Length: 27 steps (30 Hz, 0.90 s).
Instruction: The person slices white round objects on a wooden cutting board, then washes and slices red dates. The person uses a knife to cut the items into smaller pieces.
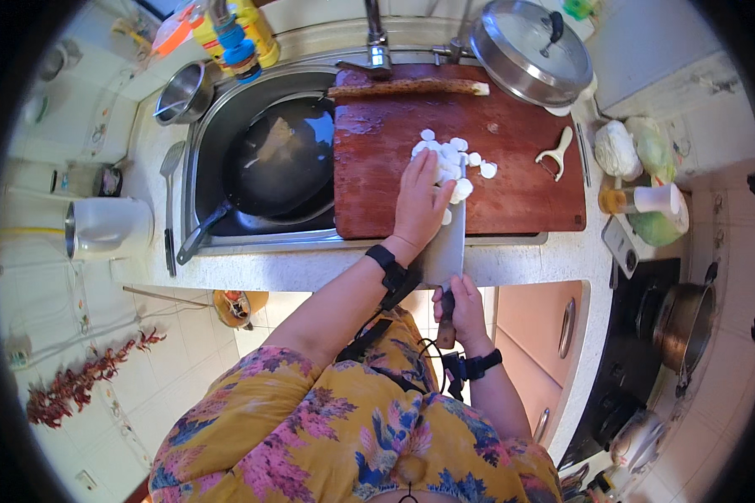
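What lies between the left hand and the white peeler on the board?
In the head view, white slices lie by the left hand, then bare red-brown cutting board up to the peeler.

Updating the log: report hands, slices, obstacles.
Right hand gripping cleaver. Left hand against white slices. Slices on cutting board. Peeler, brown root lie apart.

Left hand (419, 201) stretches forward, right hand (466, 312) clenches.

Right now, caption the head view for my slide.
Head view: right hand holds a cleaver, left hand over white slices on a reddish-brown cutting board.
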Motion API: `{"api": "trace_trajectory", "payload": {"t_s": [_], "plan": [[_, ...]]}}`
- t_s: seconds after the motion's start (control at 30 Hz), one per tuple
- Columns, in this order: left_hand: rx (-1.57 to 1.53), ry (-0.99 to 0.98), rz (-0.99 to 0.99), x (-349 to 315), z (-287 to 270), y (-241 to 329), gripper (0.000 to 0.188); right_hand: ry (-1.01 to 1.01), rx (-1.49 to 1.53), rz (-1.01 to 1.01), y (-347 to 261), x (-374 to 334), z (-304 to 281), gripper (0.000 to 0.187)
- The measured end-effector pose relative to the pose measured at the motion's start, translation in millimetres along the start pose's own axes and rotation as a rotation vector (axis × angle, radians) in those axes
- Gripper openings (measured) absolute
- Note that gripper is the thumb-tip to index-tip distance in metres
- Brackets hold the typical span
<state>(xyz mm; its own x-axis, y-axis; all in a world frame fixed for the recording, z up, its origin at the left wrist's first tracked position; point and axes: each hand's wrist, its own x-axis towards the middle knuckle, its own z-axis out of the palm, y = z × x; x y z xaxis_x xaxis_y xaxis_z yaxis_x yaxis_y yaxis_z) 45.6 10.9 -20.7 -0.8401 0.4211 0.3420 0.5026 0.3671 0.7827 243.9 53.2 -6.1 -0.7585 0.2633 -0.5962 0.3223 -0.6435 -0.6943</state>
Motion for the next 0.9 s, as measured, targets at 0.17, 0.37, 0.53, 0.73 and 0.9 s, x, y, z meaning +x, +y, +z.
{"api": "trace_trajectory", "payload": {"t_s": [0.17,0.37,0.53,0.73,0.9], "plan": [[0.025,0.124,0.077,18,-31,22,0.062,-0.022,-0.053,-0.033,-21,-8,15,0.024],[0.003,0.311,0.040,39,-134,32,0.066,-0.238,-0.235,-0.092,-66,-12,91,0.026],[0.268,0.459,0.050,36,-253,15,0.074,-0.508,-0.331,-0.014,-83,-14,188,0.029],[0.576,0.599,-0.004,16,-421,-5,0.087,-0.836,-0.477,0.010,-75,-21,339,0.031],[0.741,0.631,-0.102,1,-552,-36,0.082,-0.968,-0.498,0.125,-51,-23,469,0.031]]}}
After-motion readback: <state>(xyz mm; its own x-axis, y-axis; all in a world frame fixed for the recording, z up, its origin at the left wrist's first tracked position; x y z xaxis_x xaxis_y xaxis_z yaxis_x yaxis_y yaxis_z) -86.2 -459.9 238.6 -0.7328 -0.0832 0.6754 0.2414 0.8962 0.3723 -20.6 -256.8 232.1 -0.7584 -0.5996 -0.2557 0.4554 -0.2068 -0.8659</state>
